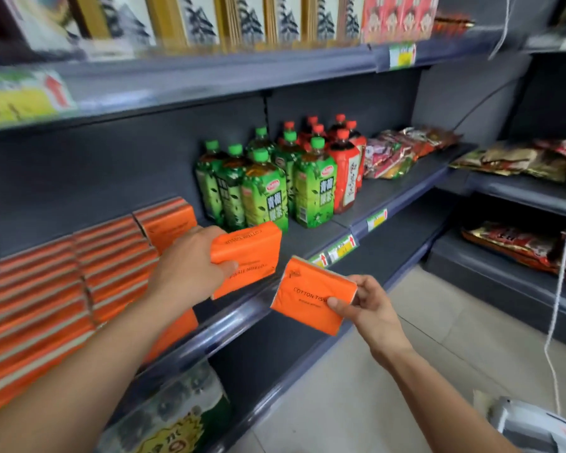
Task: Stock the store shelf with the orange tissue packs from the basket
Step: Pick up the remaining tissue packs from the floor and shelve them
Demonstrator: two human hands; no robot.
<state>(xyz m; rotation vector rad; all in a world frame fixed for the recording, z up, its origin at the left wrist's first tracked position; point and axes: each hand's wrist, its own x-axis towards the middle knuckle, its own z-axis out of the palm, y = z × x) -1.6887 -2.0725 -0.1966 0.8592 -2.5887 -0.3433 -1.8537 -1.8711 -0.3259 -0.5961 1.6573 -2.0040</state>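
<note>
The left hand (190,266) reaches over the front edge of the middle shelf (311,240), its fingers and thumb closed on an orange tissue pack (247,245) printed "COTTON TISSUE". A second orange pack (242,279) lies directly under it; whether the hand grips both cannot be told. The right hand (366,308) is lower and in front of the shelf, thumb and fingers pinched on the corner of another orange tissue pack (311,297), held tilted in the air just clear of the shelf rail.

To the left on the same shelf, rows of stacked orange tissue packs (62,289) fill the space up to the left hand. Behind the held packs stand green-capped tea bottles (265,194), with red-capped bottles (343,165) beside them and snack bags (396,152) further right. Yellow price tags (342,248) sit on the shelf's front rail. The basket cannot be made out clearly.
</note>
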